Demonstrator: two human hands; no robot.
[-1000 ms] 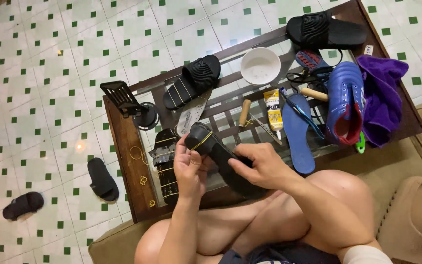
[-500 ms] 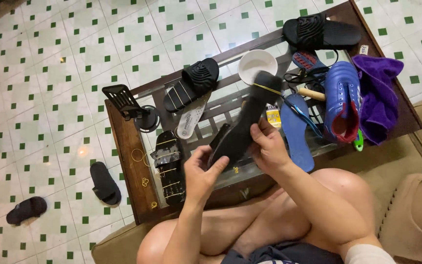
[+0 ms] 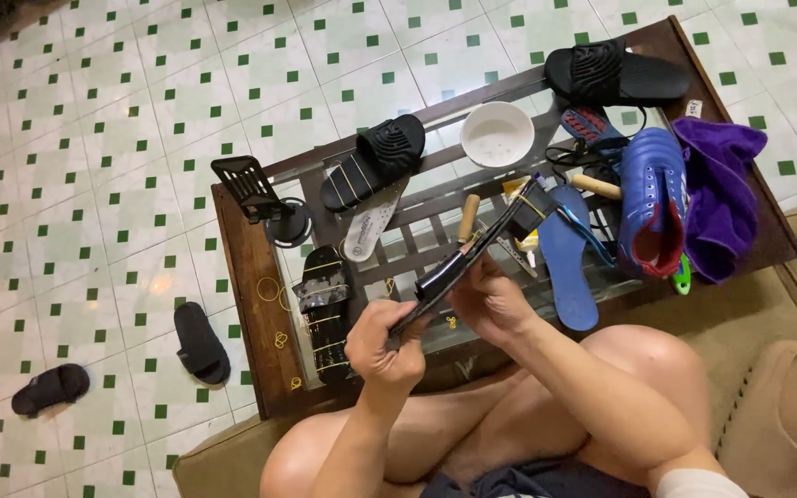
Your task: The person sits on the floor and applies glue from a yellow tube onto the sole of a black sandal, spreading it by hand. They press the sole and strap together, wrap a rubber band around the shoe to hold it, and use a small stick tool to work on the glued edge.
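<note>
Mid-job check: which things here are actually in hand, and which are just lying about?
In hand:
- black slide sandal with yellow bands, held edge-on
- left hand at its lower end
- right hand at its middle

Lying about:
- white bowl
- blue shoe
- purple cloth
- blue insole
- banded sandal on the table
- two sandals on the floor

You've got a black slide sandal (image 3: 472, 258) banded in yellow; your floor (image 3: 94, 138) is white tile with green squares. There's a blue-and-red boot (image 3: 652, 198), purple cloth (image 3: 721, 194), white bowl (image 3: 498, 134), blue insole (image 3: 569, 267), dark brown table (image 3: 246, 304).
</note>
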